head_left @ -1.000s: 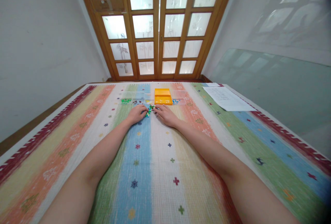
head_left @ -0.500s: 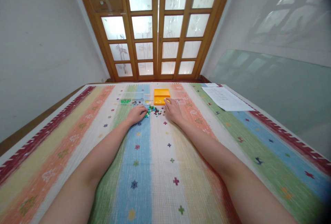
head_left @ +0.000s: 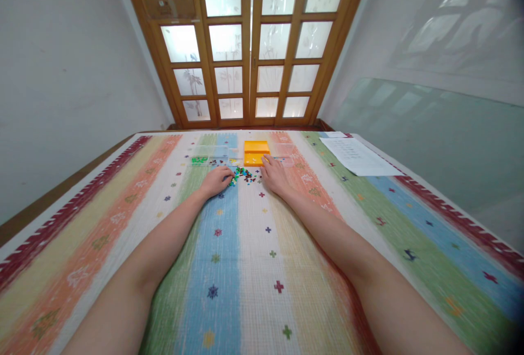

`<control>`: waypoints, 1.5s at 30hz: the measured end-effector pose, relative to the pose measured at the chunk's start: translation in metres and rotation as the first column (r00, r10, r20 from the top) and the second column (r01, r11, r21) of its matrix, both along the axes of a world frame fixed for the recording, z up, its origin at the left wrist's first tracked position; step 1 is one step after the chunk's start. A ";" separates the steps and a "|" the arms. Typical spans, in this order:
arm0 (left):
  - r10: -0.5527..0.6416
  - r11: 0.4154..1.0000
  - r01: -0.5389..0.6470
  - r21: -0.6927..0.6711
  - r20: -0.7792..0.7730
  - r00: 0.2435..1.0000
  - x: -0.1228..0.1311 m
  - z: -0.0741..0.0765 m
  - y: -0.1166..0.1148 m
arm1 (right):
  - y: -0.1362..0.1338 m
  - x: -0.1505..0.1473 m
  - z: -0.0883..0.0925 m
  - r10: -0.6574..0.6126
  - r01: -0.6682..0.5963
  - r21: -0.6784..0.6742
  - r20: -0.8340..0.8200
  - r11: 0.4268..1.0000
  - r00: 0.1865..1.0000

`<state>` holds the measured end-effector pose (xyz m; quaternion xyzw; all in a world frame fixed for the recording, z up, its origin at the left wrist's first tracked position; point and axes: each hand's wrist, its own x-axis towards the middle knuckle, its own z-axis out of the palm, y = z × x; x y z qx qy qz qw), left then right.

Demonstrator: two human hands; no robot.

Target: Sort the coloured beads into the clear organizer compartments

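A loose pile of small green, blue and dark red beads (head_left: 245, 175) lies on the striped cloth between my hands. My left hand (head_left: 218, 181) rests at the pile's left edge, its fingers curled; what they hold, if anything, is too small to make out. At the near right corner of the open yellow box (head_left: 256, 153) is my right hand (head_left: 274, 173), its fingertips by the rim and their grip unclear. Left of the box, a clear box holds green beads (head_left: 199, 160), dark beads (head_left: 216, 163) and a few yellow ones.
Another clear container (head_left: 286, 161) lies right of the yellow box, partly behind my right hand. White printed sheets (head_left: 356, 157) lie at the back right of the striped tablecloth (head_left: 254, 300). Wooden doors with glass panes stand beyond the table.
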<state>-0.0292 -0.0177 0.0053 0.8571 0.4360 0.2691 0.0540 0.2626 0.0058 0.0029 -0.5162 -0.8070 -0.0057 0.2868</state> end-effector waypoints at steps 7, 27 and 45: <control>-0.003 1.000 0.003 -0.017 0.001 1.000 0.001 0.003 -0.001 | -0.001 0.000 -0.003 0.045 -0.045 0.019 0.000 0.999 0.999; 0.010 1.000 -0.010 0.000 -0.002 1.000 0.002 0.000 -0.001 | -0.028 -0.023 0.010 0.502 -0.482 -0.146 0.162 0.864 0.850; -0.137 0.991 0.137 -0.006 -0.102 0.985 0.033 0.014 -0.024 | -0.011 -0.016 0.003 0.414 -0.414 0.012 -0.069 0.910 0.908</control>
